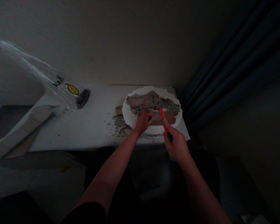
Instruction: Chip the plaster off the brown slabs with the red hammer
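On a white scallop-edged board lie two brown, rough-textured slabs, a far slab and a near slab, with grey crumbs and bits of green around them. My right hand grips a hammer by its red and black handle. The hammer's dark head is over the middle of the board, between the slabs, and is hard to make out. My left hand rests at the left end of the near slab, fingers curled in a pinch. What they hold, if anything, is hidden.
The white table carries scattered grey crumbs left of the board. A clear plastic bag with a yellow print and dark contents stands farther left, near a pale flat strip. A dark curtain hangs at the right.
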